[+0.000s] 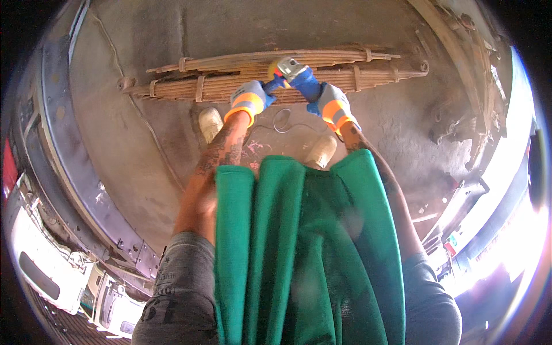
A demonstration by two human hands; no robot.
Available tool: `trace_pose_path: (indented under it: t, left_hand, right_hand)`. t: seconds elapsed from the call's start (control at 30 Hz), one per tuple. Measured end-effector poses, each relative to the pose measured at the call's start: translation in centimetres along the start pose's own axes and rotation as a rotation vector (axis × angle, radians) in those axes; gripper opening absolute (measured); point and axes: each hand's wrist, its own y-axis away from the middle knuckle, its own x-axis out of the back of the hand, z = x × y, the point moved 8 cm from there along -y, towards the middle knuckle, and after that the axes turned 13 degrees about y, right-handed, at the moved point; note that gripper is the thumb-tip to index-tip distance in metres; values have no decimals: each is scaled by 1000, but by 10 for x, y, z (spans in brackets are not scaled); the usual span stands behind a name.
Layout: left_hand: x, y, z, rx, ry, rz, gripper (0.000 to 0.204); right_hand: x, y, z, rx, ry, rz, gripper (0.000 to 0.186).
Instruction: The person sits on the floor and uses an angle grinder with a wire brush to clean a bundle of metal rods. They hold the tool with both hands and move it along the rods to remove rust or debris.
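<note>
Gripping of the blue angle grinder (309,86) is shared in the head view: its side handle is grasped by the gloved left hand (250,98), its body by the gloved right hand (332,104). The tool is held over the rusty leaf springs (178,90) on the floor (155,132); disc contact cannot be told. Light, even strokes along the leaves would seem best, with the thin cord (274,122) guarded from the disc.

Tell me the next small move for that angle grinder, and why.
Perhaps guide the angle grinder slightly along the nearer leaf spring: the left hand and right hand both grip the tool, and its metal head overlaps that spring in view.
</note>
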Motion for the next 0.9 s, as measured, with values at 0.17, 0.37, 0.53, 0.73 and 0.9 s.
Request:
trace_pose_path:
  t: [0.17,0.37,0.53,0.73,0.9]
  left_hand:
    - [-10,9,-15,185,108,-92,55]
    - [31,28,-76,172,79,54,54]
    - [95,43,-136,246,-62,140,51]
    - [114,58,-179,244,13,246,46]
    - [24,27,-84,201,32,93,53]
  right_hand:
    - [2,-5,-7,46,63,-18,56]
    - [-10,-7,-78,132,95,-24,46]
    - [-21,-10,-161,244,56,13,51]
    - [-37,-3,-193,256,-46,20,49]
    - [-17,6,-75,89,63,17,56]
